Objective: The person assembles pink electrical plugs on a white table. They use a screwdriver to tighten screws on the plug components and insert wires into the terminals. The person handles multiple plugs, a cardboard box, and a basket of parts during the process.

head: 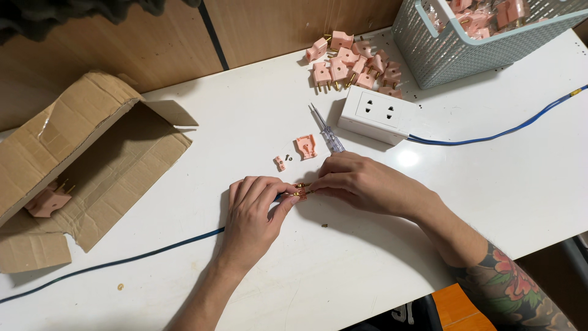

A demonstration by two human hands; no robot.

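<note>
Near the middle of the white surface (257,129), toward its front edge: one small pink plug part with brass pins (300,192), pinched between both hands. Left hand (254,214) — fingers pressed together on the part and on the end of the blue cable (153,250). Right hand (361,182) — fingertips closed on the same part from the other side.

Probably very light, stiff plastic, small and easy to drop; brass pins thin, maybe bendable. Best held by the flat plastic sides, not by the pins.

Counted: one screwdriver (324,129), one white socket block (376,113), one open plug shell (305,146), one small pink clip (280,163), one basket (453,55), one torn cardboard box (79,153). Pile of pink plugs (352,64) at the far edge — about a dozen, exact number hard to tell.
</note>
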